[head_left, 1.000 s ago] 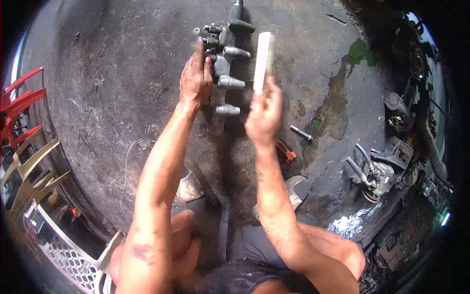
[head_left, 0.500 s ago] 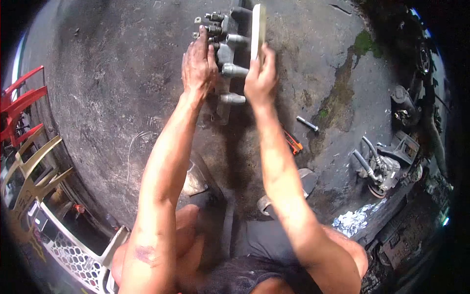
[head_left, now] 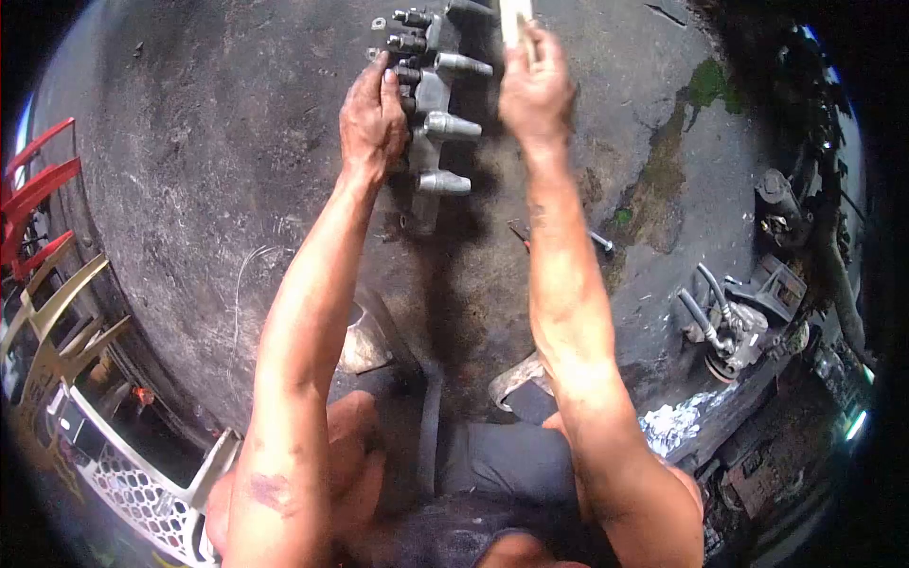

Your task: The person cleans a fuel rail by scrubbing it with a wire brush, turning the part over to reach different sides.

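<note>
A grey metal part (head_left: 433,93) with several tapered tubes on its right side and dark fittings on its left lies at the top centre. My left hand (head_left: 372,121) rests against its left side, fingers extended and slightly apart, touching the fittings. Right of the part, my right hand (head_left: 536,95) is closed around a pale, flat block (head_left: 515,17), which reaches the top edge of the view. The block stands apart from the tubes. Motion slightly blurs the right hand.
A bolt (head_left: 600,240) lies on the dark floor (head_left: 189,189) beside my right forearm. Red and tan frames and a white grille (head_left: 142,502) stand at the left. A metal assembly with hoses (head_left: 740,331) and crumpled foil (head_left: 670,426) are at the right.
My right hand has moved right and upward with the pale block, away from the tubes. My left hand has shifted slightly left and stays by the metal part. The view has shifted slightly.
</note>
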